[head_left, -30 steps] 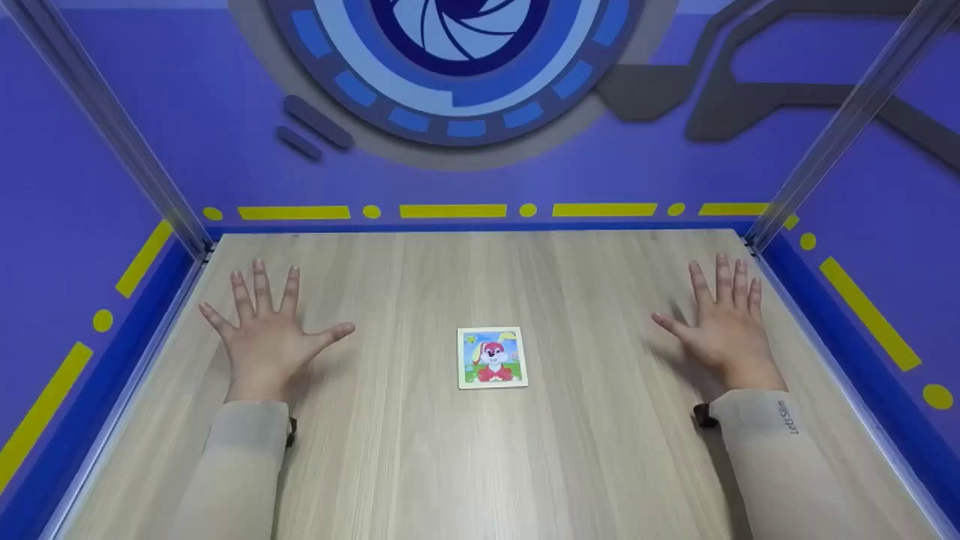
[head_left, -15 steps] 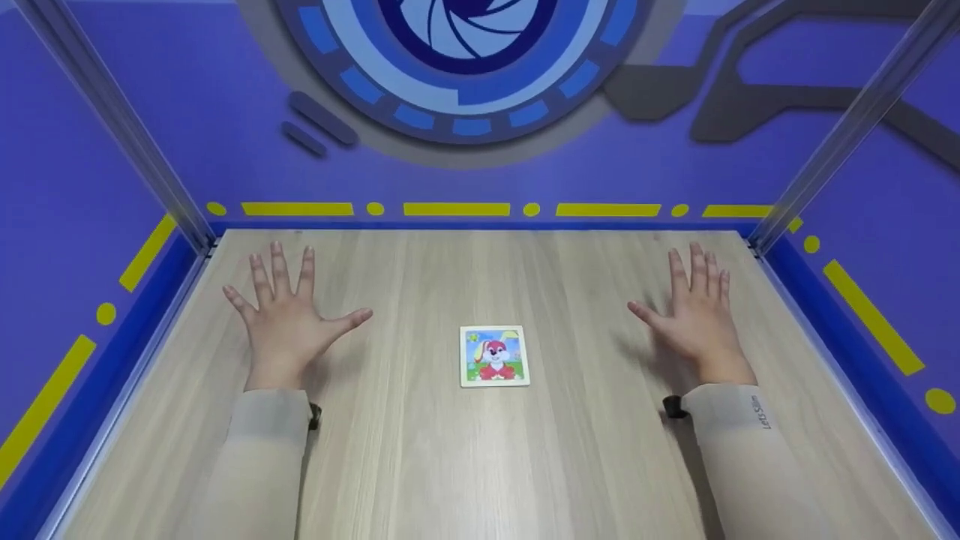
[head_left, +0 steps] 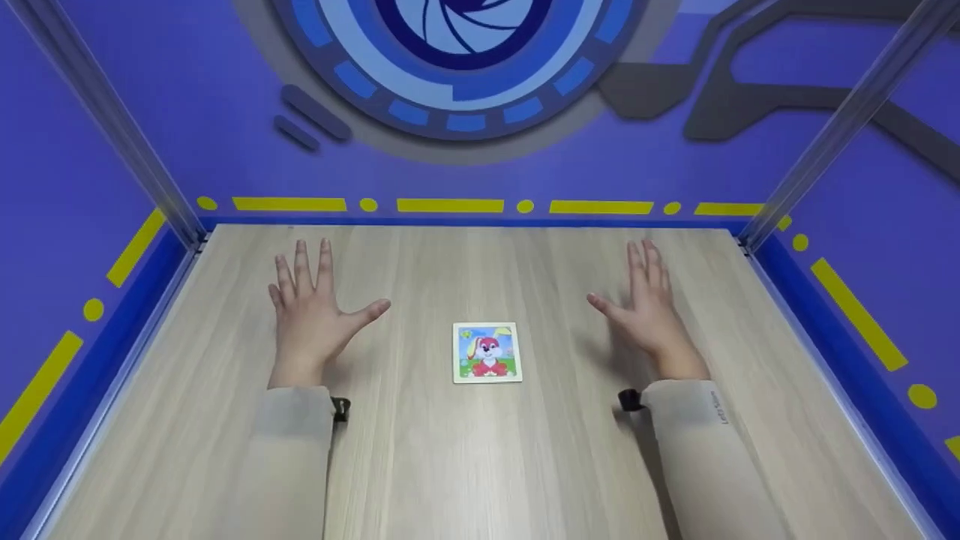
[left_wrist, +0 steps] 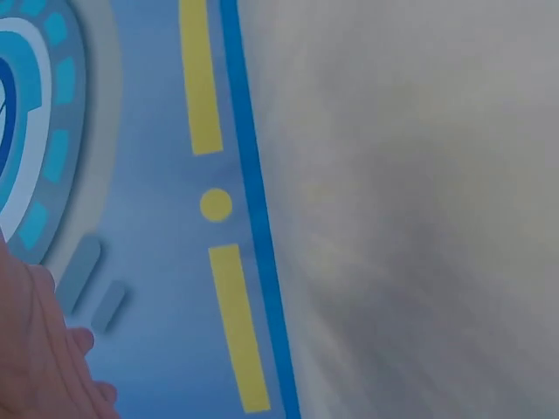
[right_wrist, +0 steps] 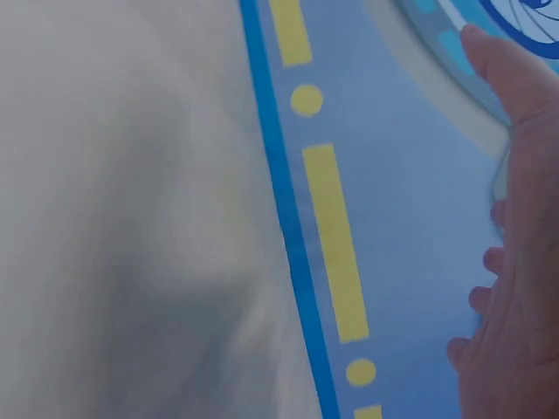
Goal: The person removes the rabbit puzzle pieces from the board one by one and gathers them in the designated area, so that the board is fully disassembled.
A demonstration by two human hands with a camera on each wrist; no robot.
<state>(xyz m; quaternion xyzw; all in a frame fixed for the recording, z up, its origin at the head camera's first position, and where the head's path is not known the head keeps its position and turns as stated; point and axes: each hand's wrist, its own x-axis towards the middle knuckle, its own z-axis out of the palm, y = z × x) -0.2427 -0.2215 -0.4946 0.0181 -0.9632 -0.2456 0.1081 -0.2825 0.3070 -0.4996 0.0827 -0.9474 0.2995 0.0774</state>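
Observation:
A small square picture tile [head_left: 487, 352] with a red rabbit on it lies flat in the middle of the wooden table [head_left: 480, 465]. My left hand [head_left: 313, 315] hovers to the left of the tile, palm down, fingers straight and spread, holding nothing. My right hand [head_left: 647, 309] is to the right of the tile, fingers straight and close together, thumb out, also holding nothing. Both stand about a hand's width from the tile. The left wrist view catches only the edge of the left hand [left_wrist: 39, 349]; the right wrist view shows the right hand [right_wrist: 515, 262] from the side.
Purple walls with yellow dashes [head_left: 450, 205] and a blue base strip close the table at the back and both sides. Metal posts [head_left: 172, 210] stand at the two back corners. A blue round emblem [head_left: 457, 52] is on the back wall.
Both hands have moved inward toward the tile and a little forward. The right hand's fingers have drawn closer together. The tile has stayed in place.

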